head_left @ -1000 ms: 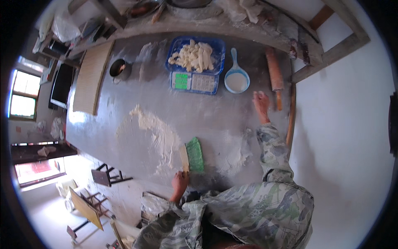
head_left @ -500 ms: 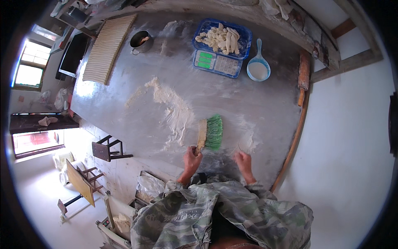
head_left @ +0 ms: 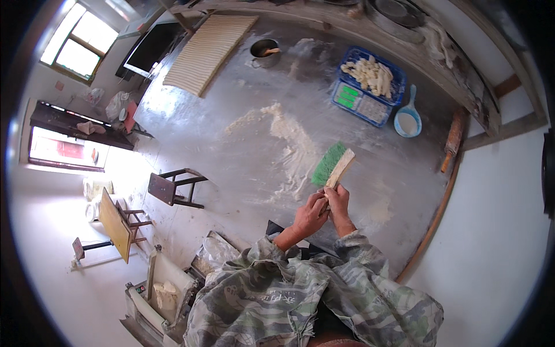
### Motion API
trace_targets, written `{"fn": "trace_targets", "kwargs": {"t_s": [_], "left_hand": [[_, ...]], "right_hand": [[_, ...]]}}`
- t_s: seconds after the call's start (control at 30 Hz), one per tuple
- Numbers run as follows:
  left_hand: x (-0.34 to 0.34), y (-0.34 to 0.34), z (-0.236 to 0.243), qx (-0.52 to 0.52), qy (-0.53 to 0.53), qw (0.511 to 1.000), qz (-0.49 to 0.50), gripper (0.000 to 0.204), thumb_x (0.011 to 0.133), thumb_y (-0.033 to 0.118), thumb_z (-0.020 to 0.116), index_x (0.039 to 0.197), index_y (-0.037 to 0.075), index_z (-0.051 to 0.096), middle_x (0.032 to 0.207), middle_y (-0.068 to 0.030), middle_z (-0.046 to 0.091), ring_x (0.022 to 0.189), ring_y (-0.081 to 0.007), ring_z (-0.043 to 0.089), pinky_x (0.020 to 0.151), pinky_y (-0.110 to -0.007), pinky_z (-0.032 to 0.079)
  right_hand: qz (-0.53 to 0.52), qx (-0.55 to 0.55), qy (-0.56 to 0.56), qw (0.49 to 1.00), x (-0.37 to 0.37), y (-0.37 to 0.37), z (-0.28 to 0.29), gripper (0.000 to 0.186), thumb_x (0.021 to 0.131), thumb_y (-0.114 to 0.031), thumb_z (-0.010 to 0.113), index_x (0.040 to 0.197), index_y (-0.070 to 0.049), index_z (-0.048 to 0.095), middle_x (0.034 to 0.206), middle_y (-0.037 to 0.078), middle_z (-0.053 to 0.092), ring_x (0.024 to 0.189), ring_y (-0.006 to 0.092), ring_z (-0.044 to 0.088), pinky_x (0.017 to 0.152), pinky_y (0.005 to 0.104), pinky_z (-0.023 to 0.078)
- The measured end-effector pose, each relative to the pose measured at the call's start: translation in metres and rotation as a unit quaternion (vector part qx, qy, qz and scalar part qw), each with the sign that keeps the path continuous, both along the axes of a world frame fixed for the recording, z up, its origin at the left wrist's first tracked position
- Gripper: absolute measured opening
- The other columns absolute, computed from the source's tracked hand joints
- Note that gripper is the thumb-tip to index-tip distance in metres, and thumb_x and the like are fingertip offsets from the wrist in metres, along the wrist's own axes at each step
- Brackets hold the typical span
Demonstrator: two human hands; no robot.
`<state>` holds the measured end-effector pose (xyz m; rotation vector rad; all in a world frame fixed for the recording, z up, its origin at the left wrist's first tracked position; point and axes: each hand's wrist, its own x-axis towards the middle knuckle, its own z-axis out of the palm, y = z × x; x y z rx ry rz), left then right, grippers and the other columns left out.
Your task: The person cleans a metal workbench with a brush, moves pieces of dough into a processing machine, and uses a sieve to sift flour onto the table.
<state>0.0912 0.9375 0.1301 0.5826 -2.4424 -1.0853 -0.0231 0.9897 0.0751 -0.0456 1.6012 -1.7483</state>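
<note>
A bench brush [head_left: 329, 164] with green bristles and a pale wooden back is held above the grey tabletop [head_left: 231, 168]. Both my hands meet at its handle: my left hand [head_left: 310, 216] is closed on the lower end, and my right hand [head_left: 339, 203] grips just beside it, nearer the head. The fingers partly hide the handle. The bristles point left, toward a patch of scattered flour [head_left: 292, 150] on the table. A thinner dusting of flour [head_left: 378, 209] lies to the right of my right hand.
A blue-framed scale [head_left: 361, 108] carries a blue tray of dough pieces [head_left: 370, 75]. Beside it are a light-blue ladle [head_left: 408, 122] with white contents and a rolling pin [head_left: 454, 141]. A dark pot [head_left: 261, 58] and ridged pale strips [head_left: 211, 49] lie far left; a stool [head_left: 165, 188] stands off the edge.
My right hand has come over to join the left at the brush handle. The brush has turned, its bristles swinging from right to left. The whole view has shifted and tilted.
</note>
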Motion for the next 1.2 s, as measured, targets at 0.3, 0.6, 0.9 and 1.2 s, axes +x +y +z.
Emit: {"fn": "trace_targets", "kwargs": {"t_s": [0.3,0.6,0.9,1.2], "left_hand": [[0.194,-0.144,-0.039,0.126,-0.066,0.96,0.239,0.019,0.086,0.007,0.061,0.104,0.004,0.062,0.11,-0.0147,0.061,0.084,-0.0279,0.066,0.072,-0.035,0.054],[0.312,-0.261,-0.058,0.105,-0.107,0.945,0.29,0.014,0.088,0.006,0.058,0.1,0.002,0.063,0.087,-0.0131,0.061,0.074,-0.023,0.064,0.062,-0.032,0.052],[0.348,-0.279,-0.094,0.187,-0.103,0.941,0.263,0.013,0.089,0.009,0.058,0.098,0.002,0.064,0.084,-0.0124,0.063,0.071,-0.0242,0.065,0.064,-0.034,0.051],[0.318,-0.305,-0.098,0.192,-0.116,0.959,0.176,0.015,0.088,0.013,0.059,0.099,0.003,0.065,0.087,-0.0138,0.066,0.073,-0.0273,0.065,0.064,-0.036,0.05]], "right_hand": [[0.162,-0.048,0.063,0.984,0.088,-0.201,0.007,0.015,0.083,-0.007,0.057,0.091,0.005,0.06,0.074,0.009,0.065,0.059,0.0155,0.066,0.054,0.029,0.054],[0.27,0.039,0.216,0.938,0.185,-0.452,-0.082,0.014,0.082,-0.011,0.056,0.081,0.003,0.058,0.064,0.01,0.063,0.048,0.02,0.065,0.043,0.0317,0.051],[-0.02,0.079,0.109,0.991,0.041,-0.387,-0.113,0.016,0.088,-0.015,0.055,0.084,0.0,0.058,0.061,0.008,0.061,0.049,0.0182,0.064,0.039,0.0314,0.049],[-0.321,0.067,0.056,0.943,0.062,-0.235,-0.071,0.008,0.085,-0.004,0.059,0.091,0.001,0.061,0.07,0.008,0.062,0.054,0.016,0.061,0.048,0.0296,0.05]]}}
